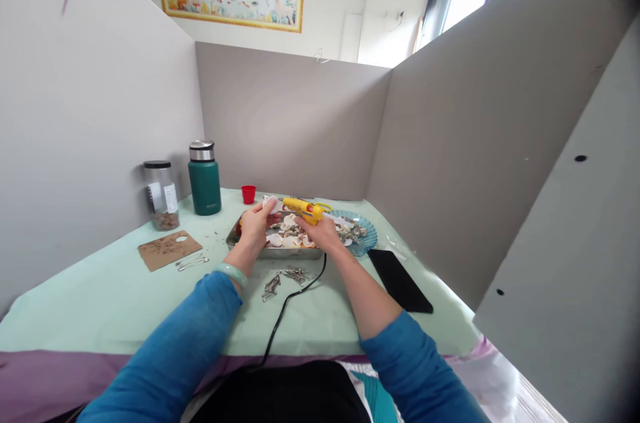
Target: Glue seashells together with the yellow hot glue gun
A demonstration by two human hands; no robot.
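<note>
My right hand (321, 234) is wrapped round a yellow hot glue gun (302, 207), its nozzle pointing left and a whitish glue stick projecting from the back. Pinched in my left hand (256, 226) is a small white piece that looks like a shell (271, 203), close to the nozzle; whether they touch I cannot tell. Both hands are above a metal tray (293, 253) of mixed seashells (290, 231). From below the gun, a black cord (284, 310) runs over the table toward my body. Small metal pins (271, 287) lie in two little piles in front of the tray.
Right of the tray sit a blue plate (371, 236) with more shells and a black flat slab (401, 282). At left are a green bottle (205, 186), a lidded jar (161, 196), a brown board (169, 250) and cotton swabs (193, 262). A red cup (249, 194) stands behind.
</note>
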